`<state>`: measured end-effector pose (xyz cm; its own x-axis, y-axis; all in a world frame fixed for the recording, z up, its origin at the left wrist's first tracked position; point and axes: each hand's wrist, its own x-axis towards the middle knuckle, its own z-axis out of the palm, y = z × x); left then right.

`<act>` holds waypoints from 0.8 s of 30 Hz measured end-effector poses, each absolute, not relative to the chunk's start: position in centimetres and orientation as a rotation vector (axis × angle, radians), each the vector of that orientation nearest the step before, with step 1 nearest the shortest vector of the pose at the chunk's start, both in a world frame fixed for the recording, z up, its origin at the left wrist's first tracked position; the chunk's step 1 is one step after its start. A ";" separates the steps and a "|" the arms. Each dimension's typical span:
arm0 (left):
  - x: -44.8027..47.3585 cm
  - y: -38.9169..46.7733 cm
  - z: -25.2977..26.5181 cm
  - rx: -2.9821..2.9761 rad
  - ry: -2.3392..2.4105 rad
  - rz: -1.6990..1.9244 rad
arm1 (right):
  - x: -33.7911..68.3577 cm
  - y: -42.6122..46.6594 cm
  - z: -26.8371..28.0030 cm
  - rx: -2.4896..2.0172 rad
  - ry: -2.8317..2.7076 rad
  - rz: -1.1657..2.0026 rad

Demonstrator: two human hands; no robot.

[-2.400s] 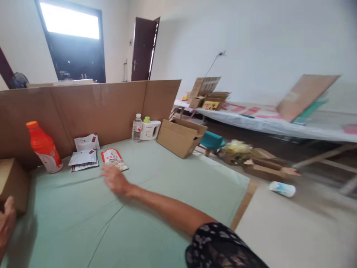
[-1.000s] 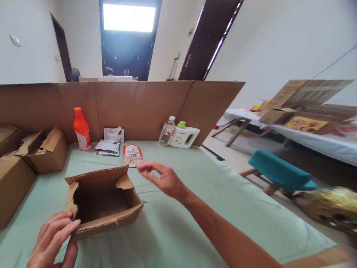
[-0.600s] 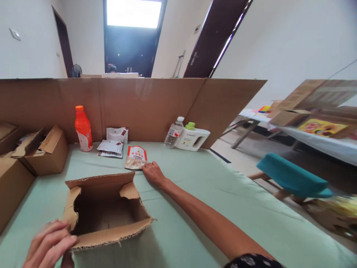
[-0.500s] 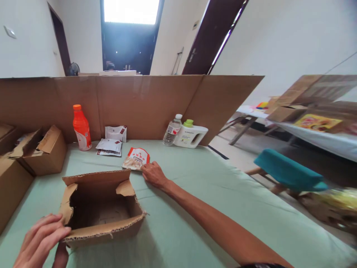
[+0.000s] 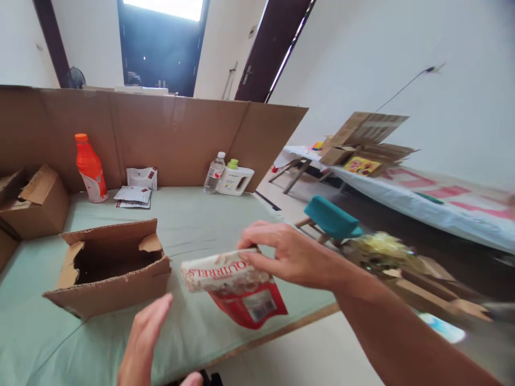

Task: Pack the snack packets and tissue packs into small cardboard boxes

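Note:
My right hand [image 5: 277,252] pinches a red and white snack pouch [image 5: 241,289] by one end, holding it up over the table's front edge. The pouch hangs tilted, with red lettering and a barcode panel showing. Left of the pouch, my left hand [image 5: 147,332] is raised with its fingers apart and nothing in it. That hand is in front of an open cardboard box [image 5: 120,289], apart from it. The box has torn flaps, and its dark inside is only partly visible.
Along the cardboard screen [image 5: 181,134] stand an orange bottle [image 5: 90,170], several white pouches [image 5: 134,194], a clear water bottle [image 5: 214,174] and a white jug [image 5: 237,180]. More boxes [image 5: 40,206] are at left. Right of the green-covered table [image 5: 189,225] is a teal-topped stool [image 5: 332,217].
My right hand has lifted the pouch off the table and brought it nearer. My left hand has let go of the box and moved right. The view has turned right.

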<state>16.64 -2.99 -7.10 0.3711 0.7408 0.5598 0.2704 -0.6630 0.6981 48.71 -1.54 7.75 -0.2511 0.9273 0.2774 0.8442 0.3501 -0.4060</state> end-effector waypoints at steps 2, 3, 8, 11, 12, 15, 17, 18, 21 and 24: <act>19.1 -3.1 -5.9 1.871 0.833 1.124 | 47.4 -3.8 8.8 -1.458 -2.200 0.360; 19.8 -3.0 -5.7 1.722 0.813 1.073 | 46.9 -4.7 9.0 -1.421 -2.218 0.411; 21.4 -2.8 -6.2 1.115 0.653 0.824 | 45.4 -5.9 7.5 -1.336 -2.135 0.580; 21.4 -3.3 -5.3 1.060 0.667 0.838 | 45.2 -5.6 4.9 -1.302 -1.859 0.843; 21.2 -3.5 -4.9 1.054 0.678 0.854 | 45.1 -5.6 3.9 -1.253 -1.756 0.979; 20.6 -3.8 -4.2 1.066 0.719 0.904 | 44.2 -5.7 0.9 -1.061 -1.509 1.423; 20.4 -3.8 -4.2 1.093 0.742 0.925 | 43.3 -5.6 -0.8 -1.011 -1.379 1.617; 20.4 -3.7 -4.3 1.110 0.751 0.926 | 42.7 -5.5 -1.4 -1.014 -1.315 1.662; 20.4 -3.5 -4.3 1.174 0.768 0.916 | 41.6 -5.2 -2.1 -1.059 -1.241 1.651; 18.9 -3.1 -2.7 1.309 0.740 0.919 | 42.2 -5.3 -0.6 -1.150 -1.404 1.490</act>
